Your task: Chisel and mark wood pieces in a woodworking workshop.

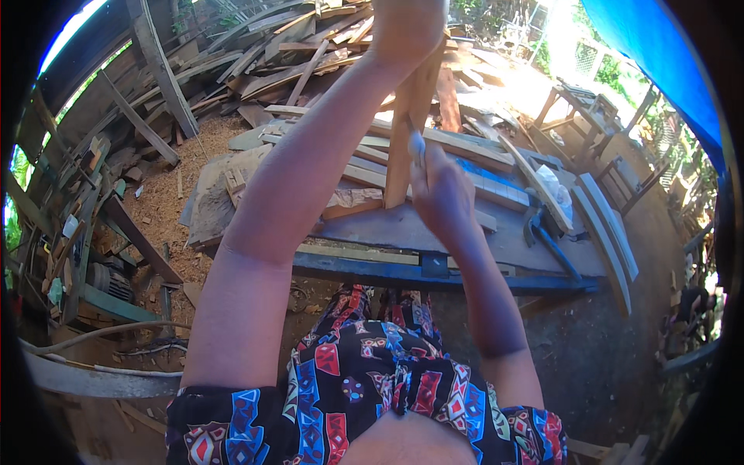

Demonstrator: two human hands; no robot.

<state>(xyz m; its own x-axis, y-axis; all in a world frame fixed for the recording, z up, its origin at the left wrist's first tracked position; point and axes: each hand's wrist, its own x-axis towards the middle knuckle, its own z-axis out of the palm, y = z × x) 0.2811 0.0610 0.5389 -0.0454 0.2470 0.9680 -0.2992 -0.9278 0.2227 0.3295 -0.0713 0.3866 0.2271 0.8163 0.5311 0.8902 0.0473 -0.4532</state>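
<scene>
A brown wooden board [400, 155] stands on end on the workbench, its top leaning slightly to the right. My left hand [411, 29] is closed around the upper part of this board, with its fingers partly cut off by the picture's top edge. Beside the board's middle, my right hand [443, 190] grips a small tool with a pale, rounded part [417, 144]. A dark tip of it meets the board's face; its exact kind is hard to make out. A short wood block [353, 203] lies just left of the board's foot.
A blue-handled hammer [554, 244] rests on the right of the workbench [364, 230], near a clear plastic bag [555, 188]. Long strips [603, 232] lean at its right end. Scrap wood [271, 66] is heaped behind; sawdust [159, 205] covers the ground at left.
</scene>
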